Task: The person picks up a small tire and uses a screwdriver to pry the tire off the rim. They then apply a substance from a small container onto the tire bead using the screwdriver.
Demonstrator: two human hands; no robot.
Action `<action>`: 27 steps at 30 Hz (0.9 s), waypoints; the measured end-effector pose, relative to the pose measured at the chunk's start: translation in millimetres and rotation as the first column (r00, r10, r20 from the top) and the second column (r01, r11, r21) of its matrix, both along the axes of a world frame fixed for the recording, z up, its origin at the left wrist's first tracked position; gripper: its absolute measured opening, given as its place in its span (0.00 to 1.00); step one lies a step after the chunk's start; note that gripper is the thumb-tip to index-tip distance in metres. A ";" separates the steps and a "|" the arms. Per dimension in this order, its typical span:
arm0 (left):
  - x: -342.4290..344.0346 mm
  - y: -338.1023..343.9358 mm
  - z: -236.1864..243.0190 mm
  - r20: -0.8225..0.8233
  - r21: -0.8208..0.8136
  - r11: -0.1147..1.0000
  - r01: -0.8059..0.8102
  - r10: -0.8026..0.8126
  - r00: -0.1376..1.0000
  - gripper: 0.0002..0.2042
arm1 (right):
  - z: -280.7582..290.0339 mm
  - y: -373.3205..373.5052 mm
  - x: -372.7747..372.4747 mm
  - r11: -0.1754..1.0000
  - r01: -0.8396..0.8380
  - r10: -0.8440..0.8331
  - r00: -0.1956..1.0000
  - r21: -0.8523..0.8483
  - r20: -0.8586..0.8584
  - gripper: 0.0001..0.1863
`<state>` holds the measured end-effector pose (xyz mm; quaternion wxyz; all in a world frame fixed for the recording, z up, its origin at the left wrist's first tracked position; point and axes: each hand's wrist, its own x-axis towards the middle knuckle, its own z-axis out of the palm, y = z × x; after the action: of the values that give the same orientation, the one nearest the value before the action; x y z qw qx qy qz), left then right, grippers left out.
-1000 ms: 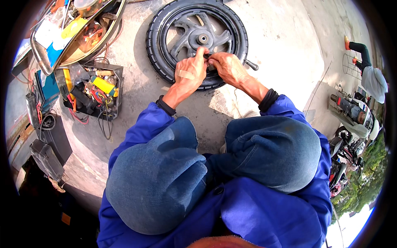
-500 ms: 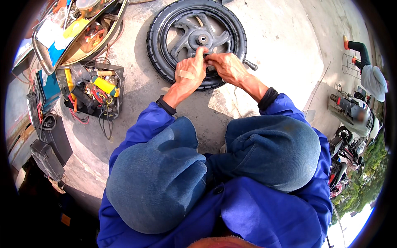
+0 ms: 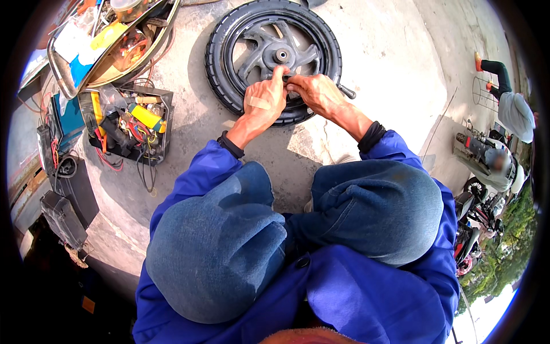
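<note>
Head view, wheel (image 3: 229,69) flat, hub upward, hands (image 3: 264,100) meeting

Sunlit concrete floor (image 3: 389,63), tool crate (image 3: 129,123) left, parked motorbikes (image 3: 487,166) right.

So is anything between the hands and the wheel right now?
Nothing visible. Both the left hand and the right hand are already on the wheel, fingers meeting near a dark tool handle by its hub.
</note>
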<state>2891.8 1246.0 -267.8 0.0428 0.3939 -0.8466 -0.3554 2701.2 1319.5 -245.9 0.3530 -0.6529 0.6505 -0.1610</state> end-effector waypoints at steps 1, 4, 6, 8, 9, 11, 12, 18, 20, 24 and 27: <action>-0.4 0.1 0.8 -0.015 0.003 1.000 -0.003 0.003 1.000 0.23 | 0.8 -1.3 2.2 0.997 0.046 -0.050 0.997 0.055 0.067 0.11; -1.2 -0.7 1.5 -0.034 0.006 1.000 -0.003 0.003 0.999 0.22 | -14.7 4.9 5.1 0.992 0.055 -0.045 0.995 -0.116 0.085 0.10; -1.6 -2.1 -0.9 -0.011 -0.002 1.000 0.010 -0.010 1.000 0.22 | -20.1 8.7 3.5 0.982 0.050 -0.038 0.997 -0.182 0.074 0.10; 0.1 0.3 -2.5 -0.012 0.013 1.000 0.006 -0.006 1.000 0.22 | -18.9 11.4 1.7 0.986 0.041 -0.034 0.998 -0.161 0.048 0.11; 0.0 0.1 -1.9 -0.015 0.018 1.000 0.003 -0.003 1.000 0.22 | -14.9 10.5 1.2 0.989 0.024 -0.021 0.999 -0.145 0.026 0.11; -0.5 -1.1 -0.8 -0.006 0.018 1.000 0.000 0.000 1.000 0.23 | -4.7 7.6 -2.4 0.995 -0.045 0.041 0.998 -0.086 -0.046 0.11; -0.8 -1.4 -0.2 -0.001 0.018 1.000 0.001 -0.001 1.000 0.23 | -2.4 5.5 -2.8 0.999 -0.023 0.023 1.000 -0.047 -0.006 0.12; -1.1 -1.0 -1.5 0.001 0.000 1.000 0.005 -0.005 1.000 0.23 | -15.8 9.5 0.4 0.978 0.036 -0.023 0.997 -0.207 0.068 0.12; -0.7 -0.9 -4.1 -0.007 0.004 1.000 0.001 -0.001 1.000 0.23 | -17.2 11.8 4.5 0.970 0.052 -0.041 0.998 -0.237 0.049 0.12; -0.6 0.0 0.4 -0.048 0.017 1.000 -0.017 0.017 0.999 0.23 | -3.8 7.2 -1.7 0.999 -0.020 0.020 0.999 -0.032 -0.027 0.12; -1.0 0.3 -3.5 -0.071 -0.039 0.999 -0.008 0.006 0.997 0.23 | -5.4 4.3 -0.7 0.996 -0.010 0.015 0.998 -0.087 0.060 0.12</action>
<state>2890.8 1246.3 -271.3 0.0819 0.3831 -0.8499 -0.3524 2700.5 1323.8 -251.3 0.3449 -0.6666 0.6278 -0.2064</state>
